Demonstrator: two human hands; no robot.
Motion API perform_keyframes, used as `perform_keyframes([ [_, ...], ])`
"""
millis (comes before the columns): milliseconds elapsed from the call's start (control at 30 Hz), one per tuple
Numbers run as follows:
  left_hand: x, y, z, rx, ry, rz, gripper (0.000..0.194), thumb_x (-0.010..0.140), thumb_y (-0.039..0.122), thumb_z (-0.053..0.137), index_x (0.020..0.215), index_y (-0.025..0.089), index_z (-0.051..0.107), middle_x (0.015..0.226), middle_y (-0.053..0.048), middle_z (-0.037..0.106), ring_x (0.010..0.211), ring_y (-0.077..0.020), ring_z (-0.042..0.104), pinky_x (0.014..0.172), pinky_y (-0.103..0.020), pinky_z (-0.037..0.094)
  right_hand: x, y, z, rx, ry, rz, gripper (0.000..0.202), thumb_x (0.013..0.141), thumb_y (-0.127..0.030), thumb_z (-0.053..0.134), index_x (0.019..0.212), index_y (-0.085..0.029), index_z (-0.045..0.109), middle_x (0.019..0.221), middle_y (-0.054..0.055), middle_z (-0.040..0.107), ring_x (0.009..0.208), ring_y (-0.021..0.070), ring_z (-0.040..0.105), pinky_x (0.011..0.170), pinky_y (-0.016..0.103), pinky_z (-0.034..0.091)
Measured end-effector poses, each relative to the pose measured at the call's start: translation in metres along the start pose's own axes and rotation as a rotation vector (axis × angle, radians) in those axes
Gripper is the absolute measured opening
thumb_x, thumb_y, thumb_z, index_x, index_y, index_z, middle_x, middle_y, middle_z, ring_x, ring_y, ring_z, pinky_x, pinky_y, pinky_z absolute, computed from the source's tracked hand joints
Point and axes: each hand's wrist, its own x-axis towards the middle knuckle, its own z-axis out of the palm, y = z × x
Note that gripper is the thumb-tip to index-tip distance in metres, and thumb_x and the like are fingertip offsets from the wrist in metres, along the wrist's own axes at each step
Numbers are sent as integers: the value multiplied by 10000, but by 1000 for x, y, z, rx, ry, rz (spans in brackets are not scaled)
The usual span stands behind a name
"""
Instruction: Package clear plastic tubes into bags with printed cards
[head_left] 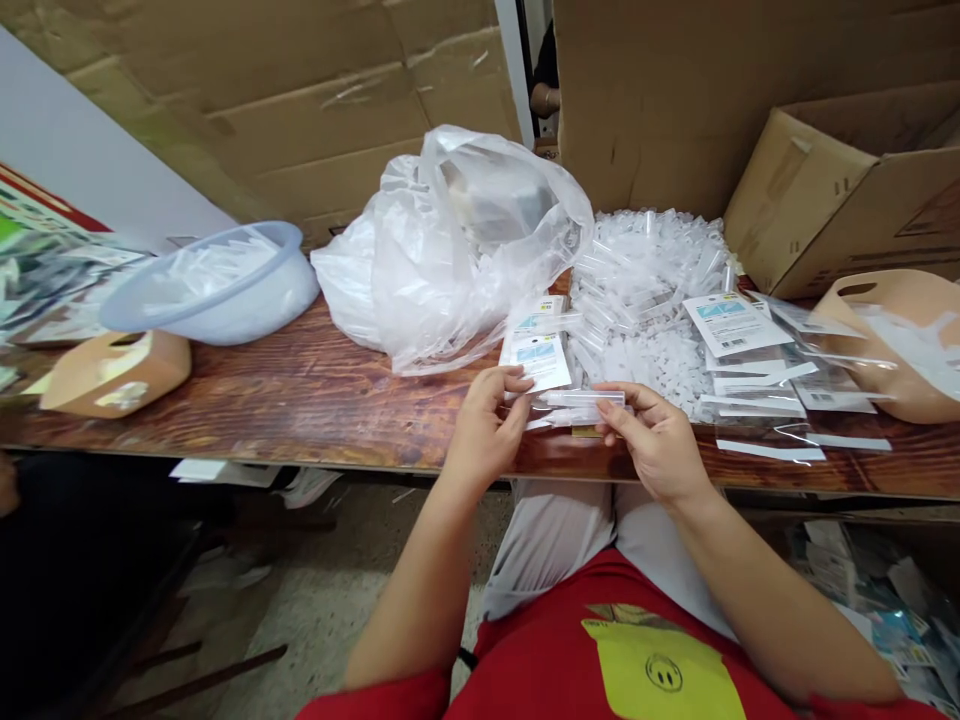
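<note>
My right hand (651,430) pinches a clear plastic tube (583,398) that lies level above the table's front edge. At the tube's left end is my left hand (489,420), thumb and fingers curled close together by the clear packaging; what they hold, if anything, is too small to tell. Just beyond my left hand lies a printed card (541,358) in clear wrap. Behind my hands spreads a big pile of small clear tubes (649,270). To its right, printed packets (736,325) lie stacked on the wooden table (315,400).
A large translucent plastic bag (442,270) stands behind my left hand. Further left are a blue basin (255,290) of white pieces and a beige container (124,375). On the right are another beige container (885,290) and a cardboard box (802,190). A dark-clothed person sits far left.
</note>
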Motion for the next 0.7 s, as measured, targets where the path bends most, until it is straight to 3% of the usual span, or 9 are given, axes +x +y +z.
perform_keyframes([
  [67, -4, 1, 9, -166, 35, -42, 108, 891, 287, 641, 932, 187, 650, 1203, -111, 685, 835, -163, 702, 668, -295, 585, 2, 4, 0, -10, 37, -4, 489, 672, -543, 890, 983, -188, 762, 767, 7, 685, 630, 106, 610, 541, 227, 496],
  [133, -7, 3, 17, -251, 72, -51, 93, 889, 273, 646, 908, 182, 641, 1171, -103, 709, 745, -130, 676, 639, -274, 555, 3, 6, -1, 6, 75, 15, 504, 649, -539, 900, 976, -184, 754, 805, 11, 692, 622, 96, 602, 526, 217, 477],
  [267, -13, 14, 28, -329, 73, -33, 94, 896, 224, 632, 980, 201, 666, 1053, -78, 734, 894, -166, 706, 721, -274, 558, 3, 8, -1, 7, 160, -8, 531, 649, -563, 888, 977, -182, 719, 843, 19, 694, 625, 99, 597, 535, 227, 472],
  [367, -19, 21, 37, -433, 73, -27, 167, 894, 203, 641, 1058, 230, 623, 1036, -56, 726, 946, -162, 711, 805, -284, 574, 1, 12, 0, -81, 219, -98, 491, 728, -575, 833, 984, -189, 671, 837, 21, 680, 651, 122, 595, 560, 254, 482],
  [467, -25, 25, 45, -516, 95, -28, 213, 883, 173, 647, 1073, 248, 583, 1017, -46, 729, 979, -161, 712, 846, -289, 569, -2, 19, 3, -276, 305, -271, 368, 846, -533, 739, 959, -205, 616, 864, 36, 663, 738, 156, 604, 673, 305, 519],
  [600, -32, 28, 52, -582, 133, -53, 246, 874, 172, 647, 1084, 261, 553, 977, -21, 728, 673, -103, 639, 607, -226, 496, -3, 28, 6, -566, 383, -607, 200, 935, -399, 640, 955, -219, 558, 915, 56, 623, 857, 187, 599, 814, 359, 520],
  [700, -35, 29, 54, -617, 151, -56, 306, 860, 172, 648, 1120, 269, 519, 976, -20, 727, 683, -103, 638, 583, -207, 481, 1, 31, 9, -640, 421, -775, 121, 971, -319, 590, 1000, -228, 516, 940, 53, 580, 889, 189, 582, 822, 359, 512],
])
